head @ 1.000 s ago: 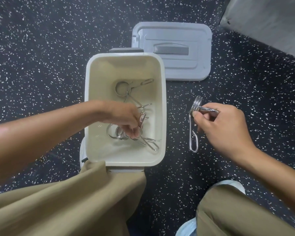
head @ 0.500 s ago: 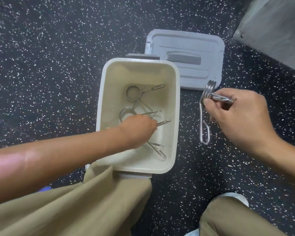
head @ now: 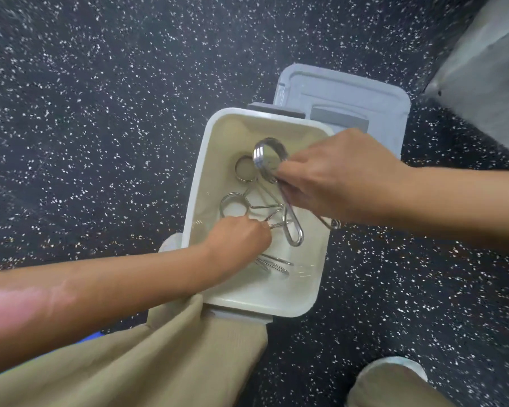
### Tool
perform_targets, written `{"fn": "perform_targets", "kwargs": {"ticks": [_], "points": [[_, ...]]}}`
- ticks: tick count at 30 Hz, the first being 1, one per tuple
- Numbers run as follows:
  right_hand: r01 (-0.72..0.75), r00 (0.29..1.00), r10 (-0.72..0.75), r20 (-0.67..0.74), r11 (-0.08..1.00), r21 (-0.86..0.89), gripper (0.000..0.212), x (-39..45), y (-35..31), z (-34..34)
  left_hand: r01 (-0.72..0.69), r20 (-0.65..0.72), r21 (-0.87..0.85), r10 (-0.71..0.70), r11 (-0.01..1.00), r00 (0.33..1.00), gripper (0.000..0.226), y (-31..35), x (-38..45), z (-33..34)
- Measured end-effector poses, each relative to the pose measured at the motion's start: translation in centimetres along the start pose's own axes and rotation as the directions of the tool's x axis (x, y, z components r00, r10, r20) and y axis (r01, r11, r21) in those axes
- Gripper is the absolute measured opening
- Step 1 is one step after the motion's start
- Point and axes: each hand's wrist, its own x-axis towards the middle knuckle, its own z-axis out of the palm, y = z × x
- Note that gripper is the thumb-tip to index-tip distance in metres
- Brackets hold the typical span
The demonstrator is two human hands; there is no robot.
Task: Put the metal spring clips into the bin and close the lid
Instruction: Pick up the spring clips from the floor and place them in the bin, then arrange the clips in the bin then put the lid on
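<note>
- Currently the white plastic bin (head: 315, 292) sits open on the dark speckled floor (head: 100, 113), tilted a bit in the view, its near edge against the person's khaki trouser leg (head: 159, 362).
- Right hand (head: 335, 183) is over the bin's far-right part, fingers pinched on a metal spring clip (head: 269, 155): coil ring up and toward the far wall, long looped handle (head: 294, 230) hanging down into the bin.
- That clip is above the bin's opening; cannot tell if its loop end touches the clips below.
- Left hand (head: 241, 235) is down inside the bin, curled into a fist on the wire legs of the loose clips (head: 232, 201) there. Looks like a closed grasp on at least one leg; exactly which clip is hidden by the knuckles.
- Two coil rings are visible on the bin floor: one near the far-left wall (head: 244, 168), one just beside the left hand at mid-left.
- More wire ends (head: 274, 264) stick out near the bin's near-right side, past the left wrist.
- Another wire loop (head: 334, 223) pokes out below the right hand, over the bin's right rim.
- Grey lid (head: 350, 98) lies flat on the floor just behind the bin, touching or slightly overlapped by the bin's far edge, handle recess up. Bin is uncovered.
- Second khaki knee (head: 394, 386) shows at bottom right, apart from the bin.
- Grey slab or wall edge (head: 488, 69) is at top right, well apart from the lid.
</note>
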Motion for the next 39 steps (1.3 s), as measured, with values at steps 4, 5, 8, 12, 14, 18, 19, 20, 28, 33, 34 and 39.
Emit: {"fn": "perform_targets", "kwargs": {"ticks": [4, 5, 8, 12, 14, 18, 19, 20, 28, 33, 34, 39], "points": [[0.324, 0.937, -0.293, 0.189, 0.932, -0.16, 0.012, 3.6, 1.5, 3.2, -0.079, -0.174, -0.022, 0.074, 0.997, 0.982, 0.03, -1.1, -1.5, 0.0], [0.387, 0.915, -0.352, 0.198, 0.904, -0.181, 0.016, 4.4, 1.7, 4.0, -0.073, -0.187, -0.028, 0.066, 0.997, 0.98, 0.031, -1.3, -1.8, 0.0], [0.511, 0.856, -0.475, 0.202, 0.838, -0.193, 0.026, 5.9, 2.2, 6.8, -0.096, -0.244, -0.085, 0.073, 0.992, 0.967, 0.023, -1.2, -3.0, 0.1], [0.589, 0.802, -0.516, 0.301, 0.767, -0.255, 0.035, 6.8, 2.9, 10.2, -0.118, -0.345, -0.187, 0.047, 0.975, 0.937, 0.022, -1.3, -4.4, -0.3], [0.593, 0.793, -0.483, 0.371, 0.754, -0.283, 0.035, 6.9, 2.7, 11.0, -0.127, -0.375, -0.223, 0.036, 0.966, 0.926, 0.021, -1.6, -5.0, -0.7], [0.597, 0.749, -0.39, 0.535, 0.747, -0.292, 0.019, 6.9, 2.0, 11.5, -0.093, -0.389, -0.271, -0.02, 0.958, 0.921, 0.026, -2.2, -5.9, -1.2], [0.586, 0.745, -0.366, 0.557, 0.759, -0.285, 0.02, 6.9, 1.9, 11.6, -0.075, -0.378, -0.286, -0.041, 0.955, 0.925, 0.029, -2.3, -6.1, -1.3], [0.566, 0.752, -0.337, 0.567, 0.771, -0.292, 0.02, 6.8, 1.7, 11.5, -0.065, -0.364, -0.308, -0.054, 0.949, 0.93, 0.031, -2.5, -6.4, -1.4], [0.352, 0.923, -0.3, 0.239, 0.911, -0.216, 0.017, 5.9, 2.3, 10.1, 0.0, -0.36, -0.421, -0.167, 0.907, 0.918, 0.04, -4.3, -7.2, -2.2], [0.27, 0.962, -0.26, 0.084, 0.948, -0.165, 0.017, 4.3, 2.9, 4.6, -0.014, -0.393, -0.471, -0.196, 0.882, 0.899, 0.04, -5.1, -6.6, -2.6], [0.245, 0.968, -0.232, 0.093, 0.954, -0.172, 0.018, 4.0, 3.3, 3.6, -0.01, -0.396, -0.477, -0.204, 0.879, 0.895, 0.041, -5.2, -6.4, -2.6], [0.03, 0.999, -0.023, 0.043, 0.984, -0.178, 0.016, 1.6, 5.6, 0.3, 0.008, -0.426, -0.496, -0.251, 0.868, 0.869, 0.042, -5.2, -5.4, -3.6]]}}
